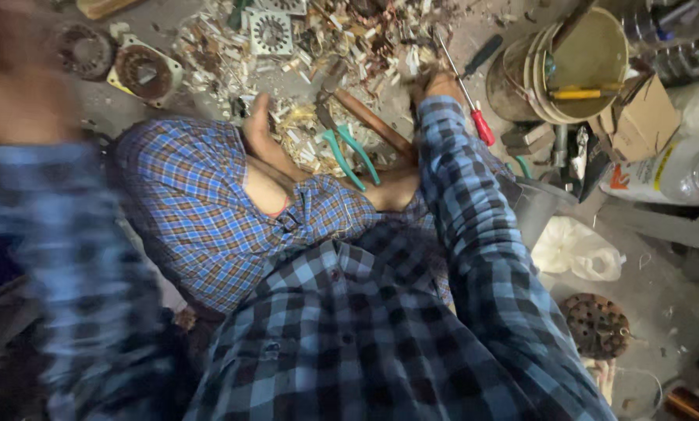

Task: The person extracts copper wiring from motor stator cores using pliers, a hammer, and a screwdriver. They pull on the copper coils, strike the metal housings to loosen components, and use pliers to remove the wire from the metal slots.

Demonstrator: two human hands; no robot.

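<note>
Closed around something I cannot make out, the right hand [441,84] sits at the far scrap pile, green-handled pliers [342,148] just left and nearer, their length running near-far; the blurred left hand [10,70] hangs well away.

Grey concrete floor [661,265], dusty and cluttered. Heap of pale scraps [318,39] as landmark: just below it, green-handled pliers [349,152]; right of it, red-handled screwdriver [470,93], then stacked buckets [568,66]; left of it, rusty round part [140,70].
</note>
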